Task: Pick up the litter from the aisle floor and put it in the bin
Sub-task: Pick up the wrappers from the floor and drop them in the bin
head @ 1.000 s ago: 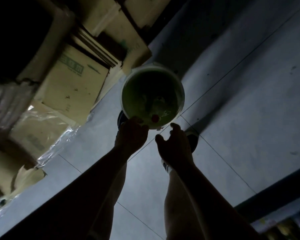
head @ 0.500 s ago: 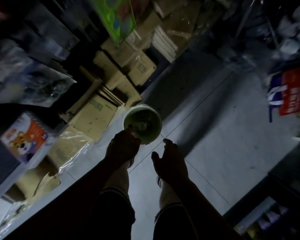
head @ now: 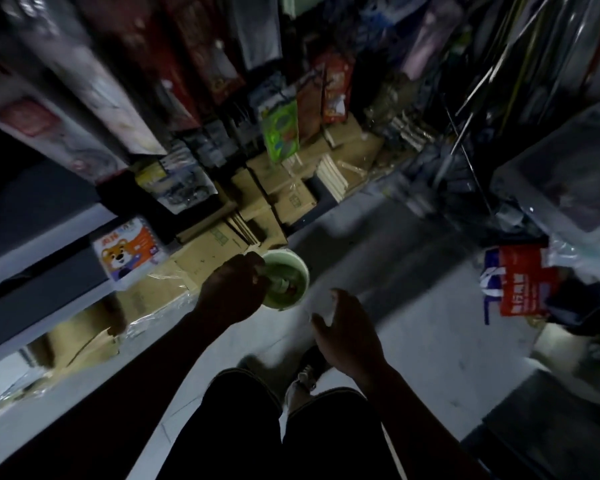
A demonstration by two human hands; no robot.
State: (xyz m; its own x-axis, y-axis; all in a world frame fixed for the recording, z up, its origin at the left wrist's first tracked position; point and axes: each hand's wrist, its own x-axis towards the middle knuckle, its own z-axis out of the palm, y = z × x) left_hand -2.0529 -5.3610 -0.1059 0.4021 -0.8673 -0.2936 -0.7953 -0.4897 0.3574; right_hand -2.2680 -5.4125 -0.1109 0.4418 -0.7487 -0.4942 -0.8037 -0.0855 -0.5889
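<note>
while the left hand (head: 231, 294) grips its rim, the bin (head: 286, 280) opens upward; right hand (head: 347, 332) spread, empty

Dim aisle; grey tiled floor (head: 413, 299); cardboard boxes (head: 205, 251) under crowded shelves (head: 49, 244).

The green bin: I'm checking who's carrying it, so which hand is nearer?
Left. The left hand grips the green bin at its rim; the right hand hangs open beside it, apart and holding nothing.
</note>
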